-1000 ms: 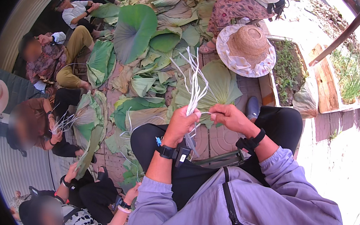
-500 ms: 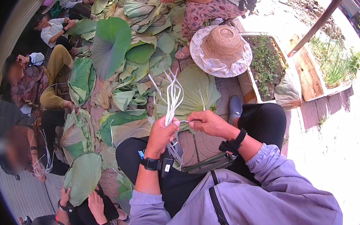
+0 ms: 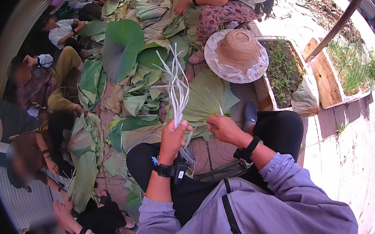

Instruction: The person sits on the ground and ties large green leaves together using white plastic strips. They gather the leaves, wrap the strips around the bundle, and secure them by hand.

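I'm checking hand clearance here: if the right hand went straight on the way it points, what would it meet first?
Probably the bundle of white strips held in the left hand, since the right hand points forward and leftward. Depth is unclear, so it might pass above or below them.

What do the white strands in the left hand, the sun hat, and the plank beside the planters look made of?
White strands: probably plastic, smooth with slight sheen and springy bends; fibre isn't ruled out.
Sun hat: matte tan straw or similar fibre, by its coarse woven-looking crown; the pale ruffled brim looks like fabric.
Plank: likely unfinished wood, by its brown, streaky surface.
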Demonstrator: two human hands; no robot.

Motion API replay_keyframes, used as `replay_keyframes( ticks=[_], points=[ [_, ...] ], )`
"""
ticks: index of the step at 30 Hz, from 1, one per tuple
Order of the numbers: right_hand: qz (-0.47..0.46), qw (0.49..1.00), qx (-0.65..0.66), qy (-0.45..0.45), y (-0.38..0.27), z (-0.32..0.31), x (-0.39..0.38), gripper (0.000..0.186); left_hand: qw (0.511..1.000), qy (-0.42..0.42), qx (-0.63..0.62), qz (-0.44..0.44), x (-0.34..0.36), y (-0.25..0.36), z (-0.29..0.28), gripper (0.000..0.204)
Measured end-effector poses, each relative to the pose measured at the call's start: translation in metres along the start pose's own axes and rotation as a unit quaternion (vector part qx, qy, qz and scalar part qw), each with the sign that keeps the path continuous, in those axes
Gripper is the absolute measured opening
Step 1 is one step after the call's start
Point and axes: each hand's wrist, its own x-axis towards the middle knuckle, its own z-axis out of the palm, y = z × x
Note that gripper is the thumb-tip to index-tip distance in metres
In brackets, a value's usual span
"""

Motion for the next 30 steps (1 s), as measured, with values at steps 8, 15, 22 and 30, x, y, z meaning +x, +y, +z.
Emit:
replay_keyframes(
  ticks=[8,15,22,30],
  points=[
    [0.056,0.828,0.553,-0.072,-0.033,-0.011,0.003,0.04,0.989,-0.097,0.111,0.016,-0.01,-0.002,0.028,0.02],
    [0.167,0.723,0.669,-0.045,-0.029,-0.008,0.006,0.023,0.932,-0.137,0.326,0.072,-0.015,-0.025,0.045,0.019],
    [0.166,0.706,0.688,0.009,-0.027,-0.028,0.01,0.016,0.903,-0.191,0.379,0.059,-0.016,-0.056,0.048,0.023],
    [0.15,0.728,0.668,0.041,-0.033,-0.05,0.01,0.02,0.878,-0.218,0.418,0.085,-0.018,-0.076,0.051,0.026]
  ],
)
